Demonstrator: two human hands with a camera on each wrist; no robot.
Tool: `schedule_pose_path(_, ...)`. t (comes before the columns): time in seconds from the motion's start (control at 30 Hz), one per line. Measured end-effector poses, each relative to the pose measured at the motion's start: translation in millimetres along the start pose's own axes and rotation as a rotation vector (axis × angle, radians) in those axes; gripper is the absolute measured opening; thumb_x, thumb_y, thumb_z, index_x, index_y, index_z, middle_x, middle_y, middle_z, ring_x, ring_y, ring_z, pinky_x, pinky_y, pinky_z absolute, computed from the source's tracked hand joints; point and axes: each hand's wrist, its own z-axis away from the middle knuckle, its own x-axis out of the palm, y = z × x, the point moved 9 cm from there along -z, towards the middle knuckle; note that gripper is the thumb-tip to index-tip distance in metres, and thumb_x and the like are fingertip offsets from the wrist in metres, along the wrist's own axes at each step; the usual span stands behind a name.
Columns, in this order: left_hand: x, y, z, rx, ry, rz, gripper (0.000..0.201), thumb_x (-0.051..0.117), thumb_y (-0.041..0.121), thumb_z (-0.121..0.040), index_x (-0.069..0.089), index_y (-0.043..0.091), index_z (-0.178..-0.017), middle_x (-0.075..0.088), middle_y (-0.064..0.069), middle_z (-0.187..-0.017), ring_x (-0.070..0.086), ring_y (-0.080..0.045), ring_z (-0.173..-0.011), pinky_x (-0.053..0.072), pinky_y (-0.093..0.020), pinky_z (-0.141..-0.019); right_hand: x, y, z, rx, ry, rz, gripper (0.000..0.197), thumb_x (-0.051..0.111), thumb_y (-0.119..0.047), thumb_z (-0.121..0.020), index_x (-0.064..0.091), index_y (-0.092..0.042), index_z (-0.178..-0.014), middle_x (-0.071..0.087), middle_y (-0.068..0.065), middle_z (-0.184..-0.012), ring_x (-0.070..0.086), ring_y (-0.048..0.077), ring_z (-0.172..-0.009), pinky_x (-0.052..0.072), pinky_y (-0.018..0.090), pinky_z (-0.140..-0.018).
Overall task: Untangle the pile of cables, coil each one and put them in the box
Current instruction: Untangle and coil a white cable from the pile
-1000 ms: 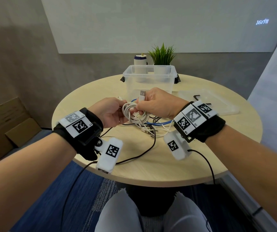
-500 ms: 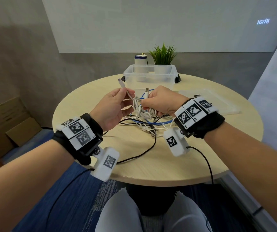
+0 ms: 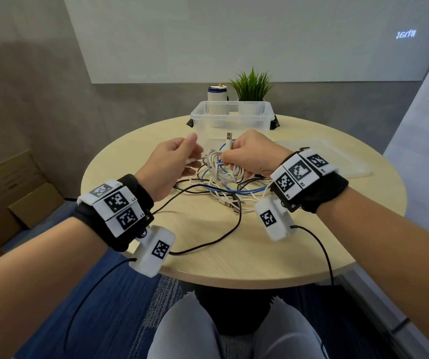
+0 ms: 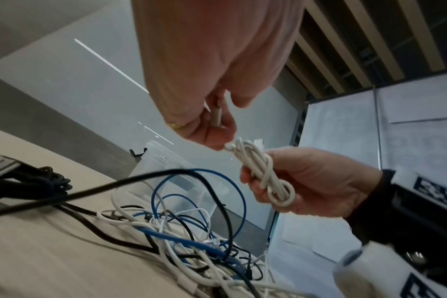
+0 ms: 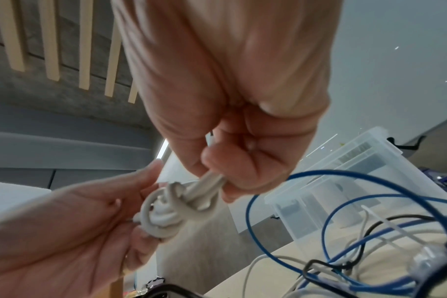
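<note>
Left hand (image 3: 174,161) dropped lower, pinching white cable (image 3: 220,167) end to tuck it; right hand (image 3: 249,156) grips coil above counter (image 3: 312,229), keeping loops together.

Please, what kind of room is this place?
Probably an office meeting room: a round wooden table, a large whiteboard-like wall panel, blue carpet tiles, and a small potted plant behind the clear plastic box.

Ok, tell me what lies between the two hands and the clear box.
Head view: only bare table. The left hand and right hand, both gripping the white cable coil, sit just short of the clear box; nothing shows inside it.
</note>
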Motion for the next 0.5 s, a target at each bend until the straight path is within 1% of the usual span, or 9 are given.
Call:
schedule_pose_path(0.07, 1, 1, -1, -0.025, -0.065, 0.160, 0.006, 0.052, 0.006, -0.094, 0.058, 0.005, -0.093, 0.063, -0.012, -0.091, 0.064, -0.017, -0.078, 0.054, -0.020, -0.072, -4, 4, -1, 0.010, 0.010, -0.003, 0.021, 0.059, -0.019, -0.087, 0.071, -0.002, -0.080, 0.058, 0.003, -0.065, 0.055, 0.016, -0.050, 0.050, 0.028, -0.053)
schedule_pose_path(0.13, 4, 3, 0, -0.011, -0.143, 0.203, 0.025, 0.051, -0.014, -0.086, 0.058, 0.005, -0.100, 0.065, -0.013, -0.099, 0.067, -0.018, -0.089, 0.053, -0.022, -0.084, -6, 8, -2, 0.021, 0.019, -0.012, 0.020, 0.060, -0.019, -0.086, 0.070, -0.004, -0.078, 0.059, 0.004, -0.067, 0.057, 0.019, -0.057, 0.054, 0.031, -0.059)
schedule_pose_path(0.17, 4, 5, 1, 0.011, -0.154, 0.187, 0.030, 0.050, -0.018, -0.085, 0.058, 0.005, -0.102, 0.066, -0.012, -0.099, 0.068, -0.017, -0.089, 0.054, -0.022, -0.085, -7, 8, -3, 0.020, 0.021, -0.013, 0.020, 0.060, -0.019, -0.086, 0.070, -0.004, -0.077, 0.059, 0.003, -0.067, 0.057, 0.019, -0.058, 0.054, 0.032, -0.060)
schedule_pose_path(0.23, 2, 8, 1, 0.040, -0.117, 0.183, 0.023, 0.051, -0.014, -0.087, 0.060, 0.003, -0.100, 0.069, -0.011, -0.093, 0.070, -0.014, -0.082, 0.056, -0.019, -0.077, -5, 8, -3, 0.014, 0.014, -0.003, 0.023, 0.061, -0.021, -0.086, 0.070, -0.001, -0.080, 0.059, 0.004, -0.067, 0.056, 0.019, -0.056, 0.053, 0.031, -0.058)
schedule_pose_path(0.3, 0, 8, -1, 0.044, -0.068, 0.187, 0.012, 0.054, -0.007, -0.089, 0.061, 0.002, -0.094, 0.070, -0.008, -0.080, 0.070, -0.011, -0.071, 0.055, -0.016, -0.067, 1, 6, -2, 0.003, -0.006, 0.020, 0.026, 0.061, -0.023, -0.085, 0.070, 0.001, -0.083, 0.059, 0.007, -0.068, 0.055, 0.018, -0.052, 0.050, 0.030, -0.055)
schedule_pose_path(0.37, 4, 11, 0, 0.085, -0.073, 0.056, 0.009, 0.059, -0.002, -0.088, 0.064, 0.005, -0.089, 0.070, 0.001, -0.068, 0.063, -0.005, -0.059, 0.051, -0.013, -0.061, 4, 4, -2, -0.008, -0.005, 0.020, 0.026, 0.062, -0.025, -0.085, 0.070, -0.001, -0.079, 0.057, 0.006, -0.066, 0.054, 0.018, -0.051, 0.049, 0.030, -0.054)
schedule_pose_path(0.43, 11, 14, 2, 0.118, -0.107, -0.097, 0.009, 0.062, 0.002, -0.087, 0.067, 0.010, -0.087, 0.067, 0.006, -0.063, 0.055, -0.003, -0.056, 0.047, -0.014, -0.059, 4, 3, -2, -0.016, 0.011, 0.009, 0.024, 0.062, -0.025, -0.086, 0.070, -0.003, -0.079, 0.057, 0.004, -0.065, 0.052, 0.017, -0.049, 0.048, 0.028, -0.051)
schedule_pose_path(0.47, 12, 14, 3, 0.119, -0.118, -0.153, 0.009, 0.063, 0.004, -0.087, 0.068, 0.012, -0.085, 0.065, 0.005, -0.065, 0.053, -0.007, -0.059, 0.047, -0.017, -0.062, 4, 2, -2, -0.020, 0.015, 0.007, 0.023, 0.061, -0.024, -0.087, 0.071, -0.004, -0.080, 0.058, 0.004, -0.066, 0.053, 0.016, -0.049, 0.049, 0.027, -0.050)
schedule_pose_path(0.5, 13, 14, 3, 0.118, -0.124, -0.206, 0.009, 0.064, 0.007, -0.087, 0.068, 0.014, -0.084, 0.064, 0.000, -0.069, 0.051, -0.012, -0.064, 0.046, -0.024, -0.065, 3, 1, -3, -0.026, 0.016, 0.004, 0.022, 0.060, -0.024, -0.087, 0.070, -0.006, -0.079, 0.058, 0.005, -0.068, 0.053, 0.016, -0.050, 0.050, 0.027, -0.050)
